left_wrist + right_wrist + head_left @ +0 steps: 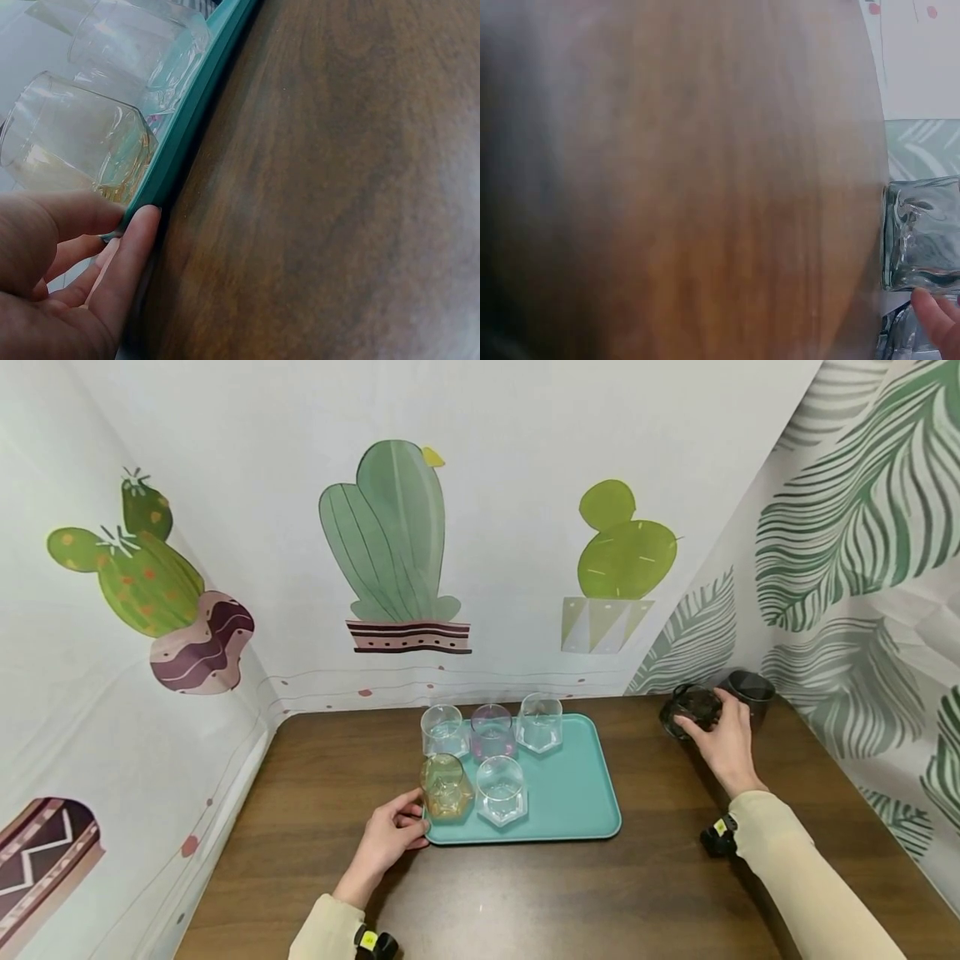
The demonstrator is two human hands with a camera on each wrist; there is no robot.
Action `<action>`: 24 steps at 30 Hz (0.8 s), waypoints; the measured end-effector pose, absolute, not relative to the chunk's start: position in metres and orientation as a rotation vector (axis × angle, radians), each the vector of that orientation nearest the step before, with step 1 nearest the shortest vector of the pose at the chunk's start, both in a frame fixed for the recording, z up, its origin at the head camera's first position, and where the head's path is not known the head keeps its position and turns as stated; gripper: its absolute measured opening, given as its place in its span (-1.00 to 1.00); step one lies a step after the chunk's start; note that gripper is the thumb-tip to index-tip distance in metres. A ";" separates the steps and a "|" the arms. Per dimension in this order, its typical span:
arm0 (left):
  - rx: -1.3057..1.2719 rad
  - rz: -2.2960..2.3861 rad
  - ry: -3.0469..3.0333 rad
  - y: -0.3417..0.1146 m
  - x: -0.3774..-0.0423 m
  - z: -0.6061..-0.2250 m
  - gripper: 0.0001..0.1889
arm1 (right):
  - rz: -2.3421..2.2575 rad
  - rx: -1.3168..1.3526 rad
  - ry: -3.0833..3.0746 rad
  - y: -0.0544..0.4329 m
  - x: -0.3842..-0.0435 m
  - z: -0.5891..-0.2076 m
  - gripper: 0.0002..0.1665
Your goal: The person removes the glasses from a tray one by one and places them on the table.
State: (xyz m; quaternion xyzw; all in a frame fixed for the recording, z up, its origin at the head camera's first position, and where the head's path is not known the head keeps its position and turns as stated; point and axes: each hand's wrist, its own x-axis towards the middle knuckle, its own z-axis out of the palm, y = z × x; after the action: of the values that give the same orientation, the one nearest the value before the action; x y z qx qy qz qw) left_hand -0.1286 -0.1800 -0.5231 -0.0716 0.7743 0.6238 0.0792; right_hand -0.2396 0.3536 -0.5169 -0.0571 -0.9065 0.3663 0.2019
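Head view: a person's left forearm comes up from the bottom edge, the left hand [388,832] at the near left corner of a turquoise rectangular tray [576,789]. Its thumb and fingers pinch the rim, the other fingers bent; the left wrist camera shows this grip close up. The right arm reaches forward from the lower right, its hand [729,742] bent over a dark grey glass tumbler [696,708] at the far right of the brown wooden table [525,902]. Thumb on one side and fingers on the other, spread about the tumbler's width, hold it; I cannot tell whether its base touches the wood.

Two dark tumblers can be counted, the second [752,687] just beside and beyond the held one. Five faceted glasses stand upright on the tray's left part: three clear, one pink-tinted [492,735], one amber [447,789]. The far row has three, the pink between two clear; the near row has two, the amber to the left of a clear one [502,792].
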 end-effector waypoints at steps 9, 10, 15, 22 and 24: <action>-0.208 1.889 2.320 -0.181 -0.130 -0.519 -0.40 | 1.059 -0.203 -2.474 0.352 -0.240 -0.514 -0.13; -0.210 1.890 2.319 -0.181 -0.130 -0.519 -0.40 | 1.054 -0.203 -2.472 0.352 -0.240 -0.513 -0.13; -0.206 1.891 2.323 -0.181 -0.130 -0.520 -0.40 | 1.030 -0.233 -2.499 0.352 -0.240 -0.512 -0.12; -0.206 1.887 2.324 -0.180 -0.129 -0.522 -0.40 | 1.048 -0.263 -2.517 0.350 -0.239 -0.510 -0.11; -0.206 1.890 2.322 -0.180 -0.129 -0.522 -0.40 | 1.052 -0.271 -2.511 0.350 -0.239 -0.510 -0.10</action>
State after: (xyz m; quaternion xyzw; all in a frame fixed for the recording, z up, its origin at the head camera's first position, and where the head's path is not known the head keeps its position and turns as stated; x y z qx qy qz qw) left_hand -0.1286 -0.1801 -0.5223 -0.0685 0.7718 0.6283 0.0702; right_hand -0.2389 0.3497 -0.5098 -0.0971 -0.8989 0.3767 0.2013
